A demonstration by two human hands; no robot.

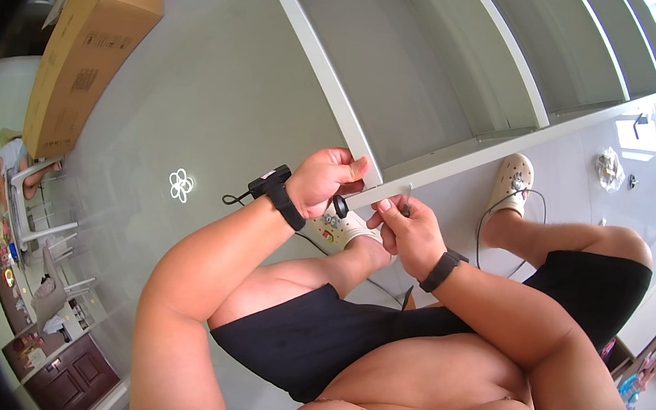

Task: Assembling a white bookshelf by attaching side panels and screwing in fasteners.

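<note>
A white shelf unit (463, 171), with several grey compartments, extends away from me to the upper right. Closed around its near left corner is my left hand (331, 179), thumb lying on the white edge. A black round foot (340, 206) sticks out at that corner, just below the hand. My right hand (411, 232) is pinched on a small thin metal tool (408, 200) held against the near white board, a little right of the corner. The fingers hide most of the tool, so its exact kind does not show.
A tall cardboard box (87, 69) stands at the left. Right of the shelf, a clear plastic bag of small parts (609, 170) lies on the floor. A dark cable (545, 207) loops by my right clog (513, 183). Another person (10, 162) is at the far left.
</note>
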